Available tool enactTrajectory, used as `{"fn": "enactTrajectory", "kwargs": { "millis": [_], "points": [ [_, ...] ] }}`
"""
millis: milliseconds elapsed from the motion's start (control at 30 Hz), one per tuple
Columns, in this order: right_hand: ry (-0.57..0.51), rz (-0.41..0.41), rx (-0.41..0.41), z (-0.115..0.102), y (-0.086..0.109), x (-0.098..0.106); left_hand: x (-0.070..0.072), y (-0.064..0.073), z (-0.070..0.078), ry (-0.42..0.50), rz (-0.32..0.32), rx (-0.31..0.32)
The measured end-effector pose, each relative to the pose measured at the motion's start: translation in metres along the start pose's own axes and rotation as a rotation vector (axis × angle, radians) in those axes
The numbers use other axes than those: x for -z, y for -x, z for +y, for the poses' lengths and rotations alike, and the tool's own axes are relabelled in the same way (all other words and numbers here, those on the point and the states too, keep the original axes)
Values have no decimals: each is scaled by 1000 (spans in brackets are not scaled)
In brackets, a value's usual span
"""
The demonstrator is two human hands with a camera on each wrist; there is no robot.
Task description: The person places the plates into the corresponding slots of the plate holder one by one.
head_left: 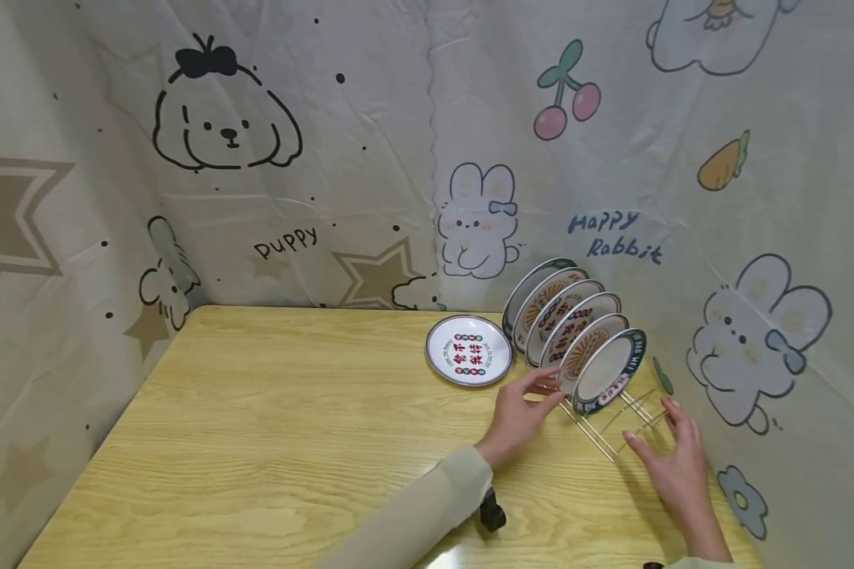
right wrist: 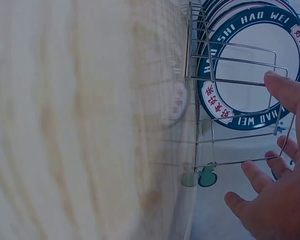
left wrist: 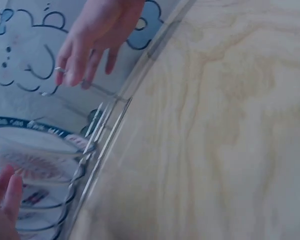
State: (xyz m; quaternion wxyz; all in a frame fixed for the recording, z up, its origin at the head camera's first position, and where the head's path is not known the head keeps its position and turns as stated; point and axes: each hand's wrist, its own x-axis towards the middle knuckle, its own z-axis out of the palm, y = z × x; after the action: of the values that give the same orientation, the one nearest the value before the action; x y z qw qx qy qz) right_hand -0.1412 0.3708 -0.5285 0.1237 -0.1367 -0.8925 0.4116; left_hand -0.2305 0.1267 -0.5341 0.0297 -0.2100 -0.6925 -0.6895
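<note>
A wire dish rack (head_left: 598,438) stands at the right of the table with several patterned plates upright and tilted in it. The front plate (head_left: 610,371) has a dark rim with white lettering, clear in the right wrist view. Beside the left edges of the front plates is my left hand (head_left: 519,415), fingers loosely bent and holding nothing visible; whether a fingertip touches a plate or wire is unclear. My right hand (head_left: 679,466) is at the rack's near end, thumb and fingers spread about its wire bars (right wrist: 247,82), close to or touching them.
Left of the rack, a white plate with red characters (head_left: 470,352) lies flat on the wooden table (head_left: 256,427). A printed curtain (head_left: 370,158) hangs behind and along the right side, close to the rack. A small black object (head_left: 493,512) shows beneath the left forearm.
</note>
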Motion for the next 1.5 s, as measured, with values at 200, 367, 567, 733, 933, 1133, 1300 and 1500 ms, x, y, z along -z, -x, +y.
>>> {"fn": "enactTrajectory", "kwargs": {
  "millis": [200, 367, 567, 733, 933, 1133, 1300, 1500],
  "points": [
    [7, -7, -4, 0, -1, -1, 46, -6, 13, -55, 98, -30],
    [-1, -2, -11, -1, 1, 1, 100, -17, 11, -130, 208, -40],
    [1, -5, -8, -1, 0, 3, 163, -28, -10, -314, 362, 77],
    [2, 3, -13, -1, 1, 2, 196, -29, -32, -439, 374, 220],
    [7, -4, -15, 0, 2, -2, 208, -25, -43, -378, 277, 322],
    [12, -13, -18, 1, 2, -3, 198, -28, -46, -180, 217, 455],
    [17, -7, -2, 0, 0, 0, 186, -34, -47, -78, 171, 528],
    [15, -6, -7, 0, 0, 1, 176, -37, -48, -59, 175, 559]
  ]
}}
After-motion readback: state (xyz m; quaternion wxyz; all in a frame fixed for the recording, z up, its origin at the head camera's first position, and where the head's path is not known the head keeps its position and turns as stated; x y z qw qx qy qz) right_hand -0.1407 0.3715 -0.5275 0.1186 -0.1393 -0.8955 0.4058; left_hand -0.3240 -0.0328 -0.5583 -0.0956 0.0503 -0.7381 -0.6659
